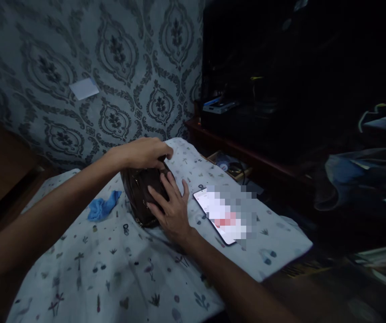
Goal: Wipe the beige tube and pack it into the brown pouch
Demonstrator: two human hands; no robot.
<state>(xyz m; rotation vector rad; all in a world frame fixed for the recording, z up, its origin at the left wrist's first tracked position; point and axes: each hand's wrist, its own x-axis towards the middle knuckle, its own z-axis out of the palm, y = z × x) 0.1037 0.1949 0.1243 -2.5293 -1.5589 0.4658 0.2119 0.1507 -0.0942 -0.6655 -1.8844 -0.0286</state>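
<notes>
A dark brown leather-like bag (137, 195) with small metal fittings stands on a white cloth printed with palms and flamingos (112, 273). My left hand (146, 152) reaches over its top, fingers curled and closed at the upper edge; the exact part they grip is hidden. Against the bag's right side lies my right hand (173, 211), fingers spread flat on the surface. Just right of that hand is a phone (218, 224) with a lit screen, partly blurred out. A crumpled blue cloth (103, 206) rests left of the bag.
Patterned wallpaper (115, 49) with a white card (84, 89) on it rises behind. A dark cabinet (280, 148) runs along the right, with an open drawer (231, 167) of small items close to the cloth's edge. Brown wooden furniture (1, 166) stands at left.
</notes>
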